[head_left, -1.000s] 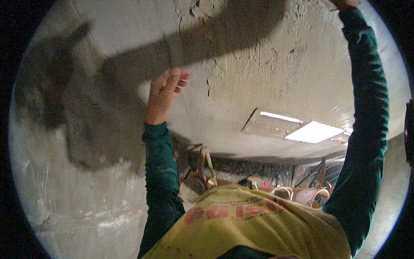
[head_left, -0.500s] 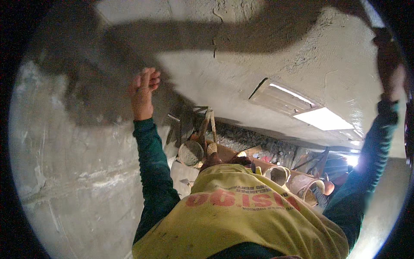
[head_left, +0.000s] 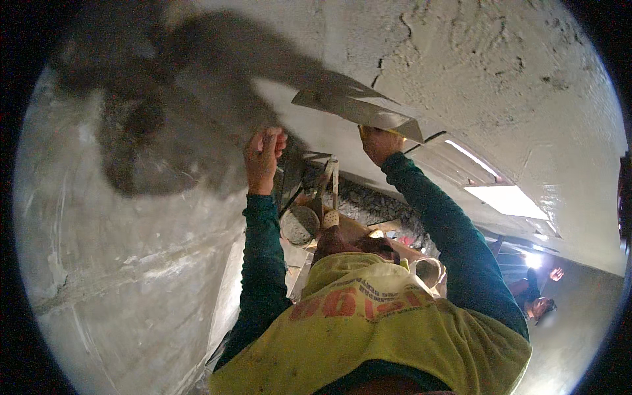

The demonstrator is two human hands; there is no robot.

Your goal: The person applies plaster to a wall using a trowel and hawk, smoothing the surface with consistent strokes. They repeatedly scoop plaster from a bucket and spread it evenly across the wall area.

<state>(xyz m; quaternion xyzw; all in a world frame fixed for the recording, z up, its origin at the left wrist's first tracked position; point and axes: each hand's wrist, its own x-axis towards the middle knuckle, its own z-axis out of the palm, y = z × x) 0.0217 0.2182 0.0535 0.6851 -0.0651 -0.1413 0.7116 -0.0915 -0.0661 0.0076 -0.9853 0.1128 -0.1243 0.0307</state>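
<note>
My right hand [head_left: 380, 143] grips a long flat metal trowel [head_left: 352, 112] by a yellow handle, raised against a grey plastered surface [head_left: 461, 72] with rough, cracked patches. My left hand [head_left: 263, 158] is raised to the left of it, beside the dark shadowed plaster, with its fingers curled; whatever is inside them, if anything, is hidden. My forearms are in dark green sleeves, and a yellow printed shirt fills the lower middle.
A smooth grey wall [head_left: 118, 283] spans the left. Buckets [head_left: 299, 224] rest by wooden planks and rubble in the middle distance. A bright rectangular panel [head_left: 503, 201] is set in the plaster. Another person [head_left: 536, 303] is at the right, by a glaring light.
My right hand has come down and inward from the upper right edge, bringing the trowel to the middle. My left hand has moved right and a little down, its fingers more curled.
</note>
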